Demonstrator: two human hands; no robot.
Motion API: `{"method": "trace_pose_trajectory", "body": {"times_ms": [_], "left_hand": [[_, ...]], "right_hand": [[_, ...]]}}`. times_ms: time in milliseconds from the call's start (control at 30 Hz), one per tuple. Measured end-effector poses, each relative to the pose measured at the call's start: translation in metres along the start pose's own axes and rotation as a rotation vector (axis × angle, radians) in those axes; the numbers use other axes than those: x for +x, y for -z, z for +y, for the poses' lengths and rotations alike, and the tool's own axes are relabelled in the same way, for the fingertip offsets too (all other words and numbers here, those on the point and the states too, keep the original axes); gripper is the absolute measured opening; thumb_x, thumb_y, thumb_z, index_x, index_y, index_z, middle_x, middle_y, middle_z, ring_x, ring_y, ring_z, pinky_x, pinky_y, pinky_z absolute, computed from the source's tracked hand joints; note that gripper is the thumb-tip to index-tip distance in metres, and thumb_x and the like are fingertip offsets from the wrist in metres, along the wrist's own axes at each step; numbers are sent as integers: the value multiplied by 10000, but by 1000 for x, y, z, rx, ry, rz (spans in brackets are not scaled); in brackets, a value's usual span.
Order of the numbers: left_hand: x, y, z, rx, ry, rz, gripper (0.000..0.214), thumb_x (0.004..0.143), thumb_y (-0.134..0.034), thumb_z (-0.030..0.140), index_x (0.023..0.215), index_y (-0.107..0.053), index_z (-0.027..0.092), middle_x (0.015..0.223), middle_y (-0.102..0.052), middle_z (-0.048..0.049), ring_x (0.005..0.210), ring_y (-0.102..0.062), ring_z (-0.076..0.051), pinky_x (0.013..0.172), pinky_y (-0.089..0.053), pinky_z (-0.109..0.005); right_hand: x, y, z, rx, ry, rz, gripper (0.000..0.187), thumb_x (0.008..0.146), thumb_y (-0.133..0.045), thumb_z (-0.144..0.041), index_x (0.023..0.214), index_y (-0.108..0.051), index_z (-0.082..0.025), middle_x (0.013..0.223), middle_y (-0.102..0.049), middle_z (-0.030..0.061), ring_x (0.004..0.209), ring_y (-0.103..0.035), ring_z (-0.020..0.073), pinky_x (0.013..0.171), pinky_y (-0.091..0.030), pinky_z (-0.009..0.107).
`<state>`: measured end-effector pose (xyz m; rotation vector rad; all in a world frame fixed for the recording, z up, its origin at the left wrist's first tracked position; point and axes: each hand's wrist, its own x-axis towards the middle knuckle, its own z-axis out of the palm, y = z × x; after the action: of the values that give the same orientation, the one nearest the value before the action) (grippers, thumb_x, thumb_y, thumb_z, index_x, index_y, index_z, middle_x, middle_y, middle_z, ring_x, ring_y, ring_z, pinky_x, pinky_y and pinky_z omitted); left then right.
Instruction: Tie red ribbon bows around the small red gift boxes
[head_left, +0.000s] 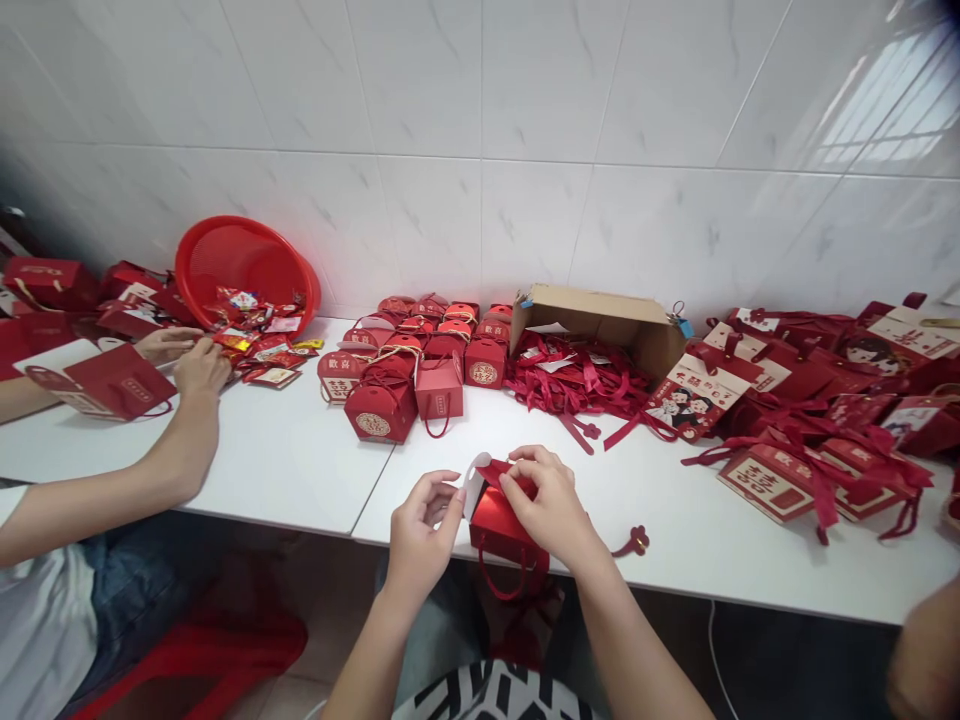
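A small red gift box (504, 528) with a cord handle sits at the table's front edge, between my two hands. My left hand (427, 525) pinches the raised white-lined flap (472, 482) on the box's left side. Over the top right of the box, my right hand (551, 500) has its thumb and fingers closed on a red flap. The cord loop (501, 590) hangs down over the table edge. Just right of the box lies a dark red flower-shaped tag (637, 541) on a ribbon.
Finished-looking red boxes (381, 405) stand in rows behind. A cardboard carton (600, 302) spills red ribbons (577, 375). More ribboned boxes (772, 480) crowd the right. On the left, a co-worker's hands (199, 365) touch sweets (274, 355) by a tipped red basket (311, 290).
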<state>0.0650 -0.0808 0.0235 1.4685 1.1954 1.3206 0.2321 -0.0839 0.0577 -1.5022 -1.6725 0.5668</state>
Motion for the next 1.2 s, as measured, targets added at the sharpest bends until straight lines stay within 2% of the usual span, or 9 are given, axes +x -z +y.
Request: {"method": "trace_pose_trajectory", "body": {"times_ms": [333,467,567,700,900,1067,1200], "left_hand": [[-2,-2,-1,-45,-3,-6,230,782,-615,281,980,-547,186,721,-619,-4,683,-615,-136,660,-496,-224],[-3,-3,-1,-38,-18,-20,268,808,-590,291,1053,-537,195,864,-625,-36,770,-624,-148,679,-507,-235],[-3,-3,1,2,-11,-56,246,820,-573,308,1031,-589,182,984,-631,-74,796,-619,-156,690,-515,-250],[-1,-3,6,-3,27,-81,269,807,-579,337,1009,-640,171,1045,-630,-93,845,-603,-179,649,-518,-249],[0,-1,3,-31,61,-110,275,806,-580,341,998,-672,167,1086,-650,-103,1006,-598,-223,815,-497,-297],[-1,1,0,57,-12,-81,289,818,-566,346,1033,-684,192,1119,-649,-99,1075,-573,-235,876,-458,-327],[0,8,0,123,9,-22,290,794,-590,351,1027,-696,215,1125,-651,-91,1060,-573,-237,832,-454,-317]], "right_hand": [[0,-5,-2,-29,-59,-92,213,836,-530,-283,675,-646,-209,1076,-591,55,1088,-500,219,946,-239,437],[1,-6,-5,-31,-43,-112,208,829,-533,-249,649,-623,-199,1047,-598,40,1086,-500,202,938,-226,418],[1,-6,-5,-32,-32,-126,220,828,-527,-241,628,-604,-193,1021,-605,35,1082,-500,199,928,-225,410],[1,-6,-4,-34,-23,-122,213,830,-521,-245,638,-595,-194,1019,-604,40,1083,-496,202,933,-216,414],[1,-6,-3,-31,-22,-117,195,827,-523,-236,649,-589,-191,1020,-598,34,1070,-504,194,927,-233,409],[0,-3,-5,-17,-16,-124,196,845,-513,-260,685,-606,-198,1036,-595,44,1084,-504,202,956,-240,431],[-1,4,-4,25,-14,-71,170,861,-505,-299,808,-645,-218,1115,-570,77,1146,-474,234,996,-242,460]]}}
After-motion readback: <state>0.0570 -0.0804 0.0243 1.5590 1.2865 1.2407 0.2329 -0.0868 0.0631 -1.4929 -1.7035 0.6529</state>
